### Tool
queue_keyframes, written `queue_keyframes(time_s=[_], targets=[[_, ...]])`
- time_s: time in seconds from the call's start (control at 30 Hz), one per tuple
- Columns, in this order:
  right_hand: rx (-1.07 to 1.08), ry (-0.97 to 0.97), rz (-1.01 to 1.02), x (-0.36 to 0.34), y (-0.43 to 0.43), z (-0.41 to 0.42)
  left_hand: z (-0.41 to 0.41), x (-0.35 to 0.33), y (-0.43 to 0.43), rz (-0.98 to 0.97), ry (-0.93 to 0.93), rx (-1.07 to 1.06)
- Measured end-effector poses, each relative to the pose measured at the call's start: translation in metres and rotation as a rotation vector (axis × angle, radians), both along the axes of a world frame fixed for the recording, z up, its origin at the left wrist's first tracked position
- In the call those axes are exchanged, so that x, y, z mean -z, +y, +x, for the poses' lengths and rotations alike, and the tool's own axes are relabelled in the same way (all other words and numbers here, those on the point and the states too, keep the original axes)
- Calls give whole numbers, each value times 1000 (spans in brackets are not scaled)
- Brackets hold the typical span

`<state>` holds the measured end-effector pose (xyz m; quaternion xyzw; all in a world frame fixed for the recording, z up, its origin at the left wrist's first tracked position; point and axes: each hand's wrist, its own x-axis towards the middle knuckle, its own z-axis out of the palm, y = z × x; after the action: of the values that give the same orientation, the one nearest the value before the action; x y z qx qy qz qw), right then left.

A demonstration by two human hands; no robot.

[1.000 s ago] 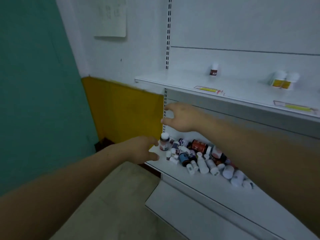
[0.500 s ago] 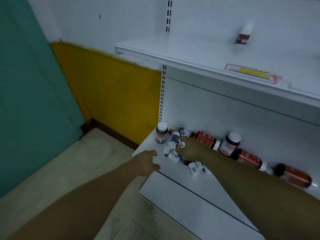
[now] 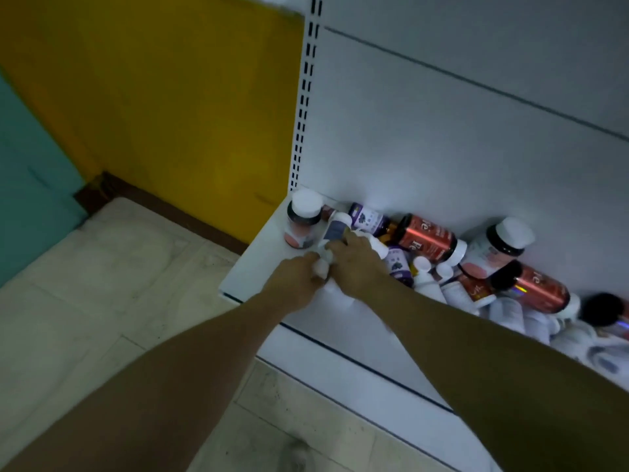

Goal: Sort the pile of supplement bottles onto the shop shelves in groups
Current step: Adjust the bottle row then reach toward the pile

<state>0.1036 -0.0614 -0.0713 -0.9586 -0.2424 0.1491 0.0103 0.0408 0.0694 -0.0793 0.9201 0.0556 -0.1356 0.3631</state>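
A pile of supplement bottles lies along the back of the low white shelf (image 3: 252, 277). It includes a white-capped pink-label bottle (image 3: 302, 223) standing at the left end, purple-label bottles (image 3: 369, 218), red bottles (image 3: 427, 240) lying down and small white bottles (image 3: 425, 277). My left hand (image 3: 294, 281) and my right hand (image 3: 360, 264) meet at the pile's left end, both with curled fingers on small white bottles (image 3: 322, 267). Motion blur hides the exact grip.
The white back panel (image 3: 442, 131) with a slotted upright (image 3: 304, 97) rises behind the shelf. A yellow wall (image 3: 170, 97) and teal wall (image 3: 27, 165) stand to the left. Pale floor tiles (image 3: 102, 284) lie below.
The view has dropped and closed in on the low shelf. My left hand moved right from the shelf edge to the small white bottles and now meets my right hand there.
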Motion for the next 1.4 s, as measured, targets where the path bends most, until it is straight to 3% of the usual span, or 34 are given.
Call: queue_keyframes(time_s=[0.17, 0.27, 0.37, 0.53, 0.67, 0.83, 1.0, 1.23, 1.4], targets=[[266, -41, 514, -25, -8, -26, -11, -22, 14, -376, 23, -187], [614, 178, 933, -72, -3, -57, -38, -68, 26, -793, 138, -315], [829, 345, 1234, -116, 3, -93, -70, -112, 44, -1027, 205, -343], [855, 531, 1653, -178, 21, -157, -120, -191, 65, -1364, 198, -265], [765, 595, 1931, -230, 34, -206, -156, -251, 73, -1456, 172, -131], [616, 557, 2017, -292, 40, -255, -187, -310, 75, -1455, 81, 90], [494, 345, 1926, -341, 34, -273, -200, -357, 68, -1394, 5, 241], [442, -5, 1836, -400, -5, -261, -176, -413, 42, -1229, -169, 310], [466, -104, 1759, -439, -52, -214, -140, -454, 2, -1021, -330, 319]])
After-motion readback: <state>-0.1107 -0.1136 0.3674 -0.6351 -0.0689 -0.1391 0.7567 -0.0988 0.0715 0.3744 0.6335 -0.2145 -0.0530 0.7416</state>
